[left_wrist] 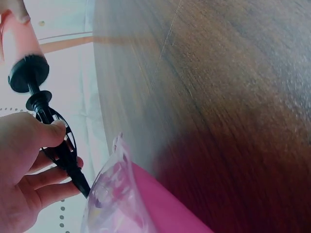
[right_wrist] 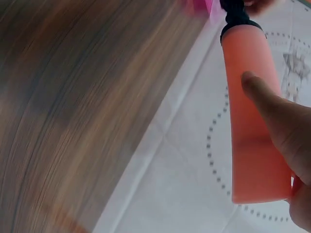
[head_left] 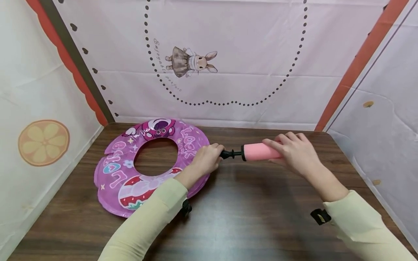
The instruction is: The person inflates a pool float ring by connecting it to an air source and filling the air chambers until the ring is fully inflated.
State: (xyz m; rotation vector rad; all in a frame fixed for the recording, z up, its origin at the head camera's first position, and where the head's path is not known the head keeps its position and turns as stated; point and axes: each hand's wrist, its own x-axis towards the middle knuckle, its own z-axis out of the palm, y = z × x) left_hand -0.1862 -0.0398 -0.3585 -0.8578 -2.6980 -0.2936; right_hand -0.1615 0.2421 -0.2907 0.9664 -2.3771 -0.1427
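A pink hand air pump (head_left: 261, 151) is held roughly level above the table between both hands. My right hand (head_left: 295, 154) grips its pink barrel (right_wrist: 252, 131), the thumb lying along the side. My left hand (head_left: 207, 157) holds the black looped grip (left_wrist: 58, 141) at the pump's other end. From that grip a tapered black tip (left_wrist: 81, 182) runs to the edge of a purple swim ring (head_left: 112, 195), where the ring's clear plastic overlaps it in the left wrist view. The swim ring looks partly filled, with wrinkled edges, and carries a bear, lettering and a strawberry print.
The ring covers the left part of a dark wooden table (head_left: 228, 224). Printed cloth walls (head_left: 248, 54) stand along the table's back and both sides. Black straps (head_left: 320, 216) sit at the cuffs of the pale green sleeves (head_left: 356, 217).
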